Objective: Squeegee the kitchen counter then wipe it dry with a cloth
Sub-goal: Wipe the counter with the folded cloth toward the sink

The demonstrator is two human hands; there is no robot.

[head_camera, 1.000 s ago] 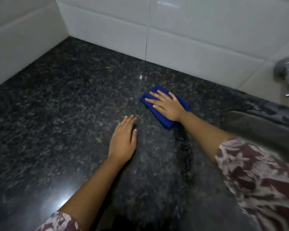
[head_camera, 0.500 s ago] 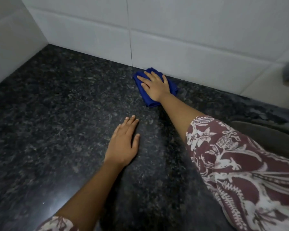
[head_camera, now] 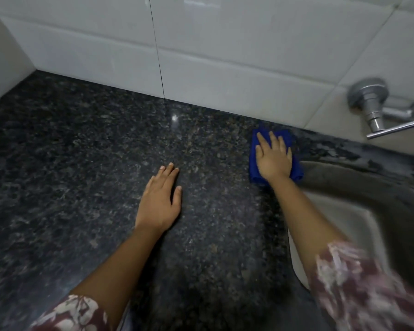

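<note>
Two hands lie on the dark granite worktop point(head_camera: 58, 163), and the drying pass is what is in hand; no squeegee shows. The right hand point(head_camera: 273, 158) lies flat, fingers spread wide, pressing down on the folded blue cloth point(head_camera: 255, 168) rather than gripping it. The cloth sits near the worktop's back edge, just beside the sink point(head_camera: 344, 211) rim and close under the white wall tiles point(head_camera: 225, 68). The left hand point(head_camera: 159, 201) rests open and empty, palm down, near the worktop's middle, as a brace. To dry well, I judge it best to keep even palm pressure, overlap the strokes, run the cloth tight along the back edge, and finish toward the sink.
</note>
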